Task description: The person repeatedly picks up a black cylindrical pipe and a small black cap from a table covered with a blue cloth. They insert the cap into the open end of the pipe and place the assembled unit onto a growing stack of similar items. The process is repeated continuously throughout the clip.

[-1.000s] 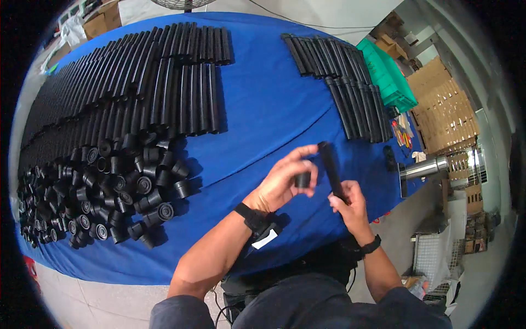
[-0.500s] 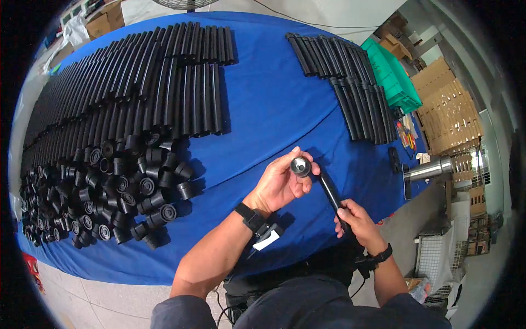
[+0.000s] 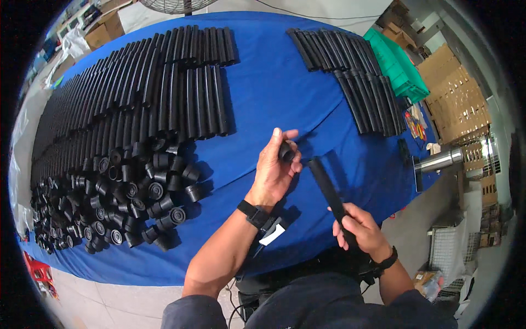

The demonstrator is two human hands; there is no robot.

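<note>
My left hand (image 3: 270, 174) is closed around a small black cap (image 3: 285, 152), its hollow end showing between thumb and fingers. A straight black tube (image 3: 327, 187) is gripped near its lower end by my right hand (image 3: 362, 229). The tube slants up and left, its upper end a short gap away from the cap. Left of my left hand lies a loose heap of similar black caps (image 3: 156, 191). Rows of black tubes (image 3: 200, 104) lie beyond that heap. Another, smaller set of black tubes (image 3: 368, 104) is laid side by side at the far right.
A blue cloth (image 3: 268, 77) covers the table. At its right edge stand a green crate (image 3: 402, 68), some hand tools (image 3: 415, 127) and a shiny metal cylinder (image 3: 441, 160) on a bracket. Cardboard (image 3: 457, 101) is stacked beyond, and a fan (image 3: 178, 4) stands behind the table.
My hands have moved apart. The cap in my left hand, earlier close to the tube's upper end, has turned and shifted left, away from it. My right hand still grips the tube.
</note>
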